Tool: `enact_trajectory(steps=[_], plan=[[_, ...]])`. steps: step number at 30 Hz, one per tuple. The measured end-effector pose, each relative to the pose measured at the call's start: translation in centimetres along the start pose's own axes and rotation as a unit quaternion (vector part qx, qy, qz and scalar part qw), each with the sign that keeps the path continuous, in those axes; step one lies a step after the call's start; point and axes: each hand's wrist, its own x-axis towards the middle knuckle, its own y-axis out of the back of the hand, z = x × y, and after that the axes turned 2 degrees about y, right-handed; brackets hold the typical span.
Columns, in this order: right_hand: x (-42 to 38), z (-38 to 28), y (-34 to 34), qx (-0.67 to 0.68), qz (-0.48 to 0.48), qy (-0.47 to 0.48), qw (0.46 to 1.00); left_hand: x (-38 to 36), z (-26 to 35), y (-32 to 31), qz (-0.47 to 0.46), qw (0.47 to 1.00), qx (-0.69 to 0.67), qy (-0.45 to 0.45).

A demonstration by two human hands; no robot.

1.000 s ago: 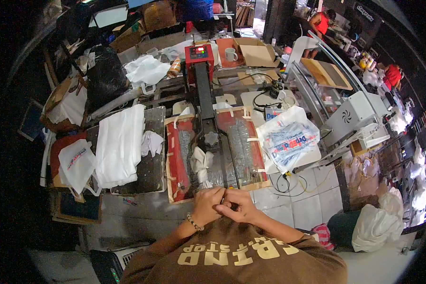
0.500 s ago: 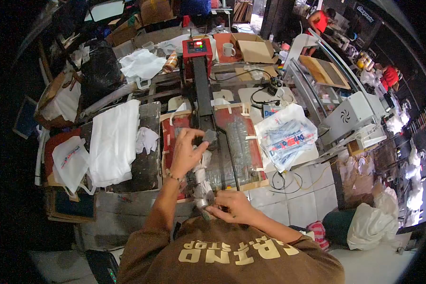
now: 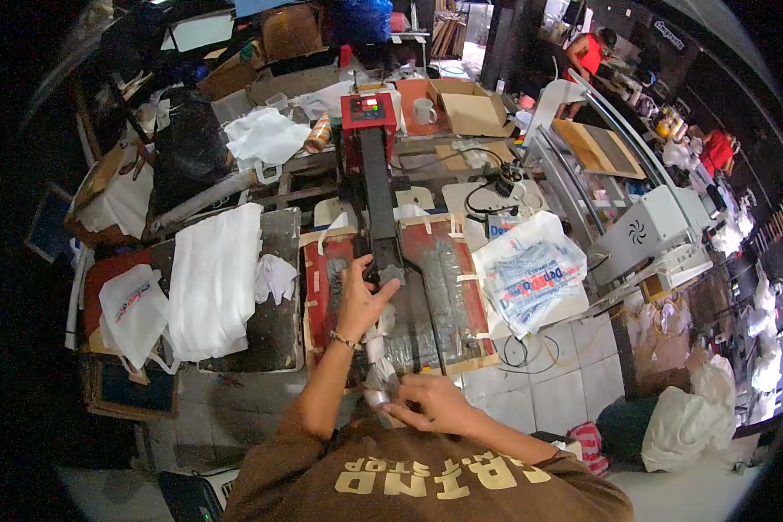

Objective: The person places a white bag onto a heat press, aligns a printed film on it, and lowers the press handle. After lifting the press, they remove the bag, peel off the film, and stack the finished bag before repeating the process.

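Note:
A heat press with a red control box and a long dark arm stands in front of me. At the arm's near end my left hand has its thumb and fingers around a grey knob. A handle wrapped in whitish material runs from there toward my body. My right hand is closed at the near end of that handle, its fingers curled. Beneath the arm lies a taped red-and-grey board.
White fabric and a printed white bag lie to the left. Printed bags are piled on the right. A mug and an opened cardboard box stand behind. Two people in red work at the far right.
My left hand's fingers have shifted from spread beside the knob to closer around it. My right hand stays at the handle's end. The whole view has shifted slightly, with the bench lower in frame.

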Motion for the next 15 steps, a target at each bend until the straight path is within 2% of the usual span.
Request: enact_trajectory(steps=[2, 5, 8, 10, 13, 15], plan=[[0.0, -0.2, 0.3, 0.016, -0.056, -0.037, 0.998, 0.2, -0.9, -0.2, -0.011, 1.0, -0.007, 0.014], [-0.1, 0.2, -0.1, 0.034, -0.065, -0.04, 0.996, 0.6, -2.2, -0.6, 0.003, 1.0, -0.024, -0.015], [0.0, 0.2, -0.1, 0.011, -0.085, -0.045, 0.995, 1.0, -1.9, -0.2, -0.032, 0.998, -0.045, 0.026], [-0.2, 0.3, -0.4, 0.011, -0.082, -0.039, 0.996, 1.0, -1.4, 0.3, -0.077, 0.99, -0.073, 0.097], [0.3, 0.0, -0.1, 0.01, -0.061, -0.015, 0.998, 0.9, -0.7, 0.4, -0.087, 0.983, -0.099, 0.125], [0.5, 0.0, 0.1, 0.008, -0.043, 0.004, 0.999, 0.8, -0.2, 0.5, -0.081, 0.987, -0.091, 0.107]])
